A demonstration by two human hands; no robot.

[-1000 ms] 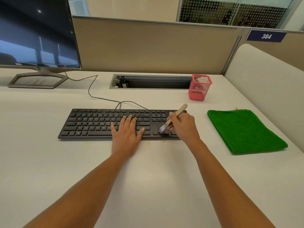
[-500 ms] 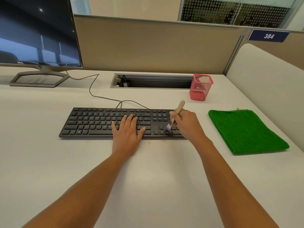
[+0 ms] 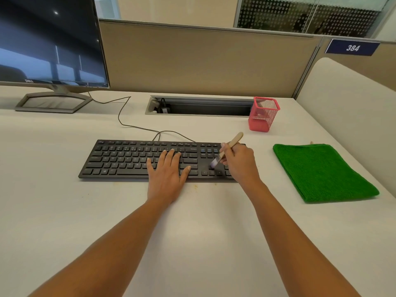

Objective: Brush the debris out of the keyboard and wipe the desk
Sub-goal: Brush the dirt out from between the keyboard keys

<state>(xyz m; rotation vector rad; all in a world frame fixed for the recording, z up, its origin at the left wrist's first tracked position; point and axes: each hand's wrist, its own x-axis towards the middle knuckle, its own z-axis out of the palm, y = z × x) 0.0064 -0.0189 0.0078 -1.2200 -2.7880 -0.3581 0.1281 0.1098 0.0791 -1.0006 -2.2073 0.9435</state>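
**First:** Hands first, how do they lie?

**Second:** Left hand (image 3: pixel 167 174) is flat, fingers straight and a little spread, on the keys right of the middle of the keyboard (image 3: pixel 124 159), with the heel of the palm on the desk (image 3: pixel 192 243). Right hand (image 3: pixel 240 161) is curled round a small wooden-handled brush (image 3: pixel 232 142), gripping it low on the handle.

**First:** And the tip?

**Second:** Pale bristles touch the keyboard just above the arrow keys. The handle tilts up and away to the right.

**First:** Where does the keyboard sit?

**Second:** Black, flat on the white desk, straight in front of the person. Its cable (image 3: pixel 124 116) runs back towards the monitor (image 3: pixel 47 39). A few yellowish specks (image 3: pixel 195 186) lie on the desk just in front of its near edge.

**First:** The cloth?

**Second:** Green cloth (image 3: pixel 321 172), folded, flat on the desk to the right of the keyboard, apart from it, with no hand on it. A pink mesh cup (image 3: pixel 263 114) stands farther back.
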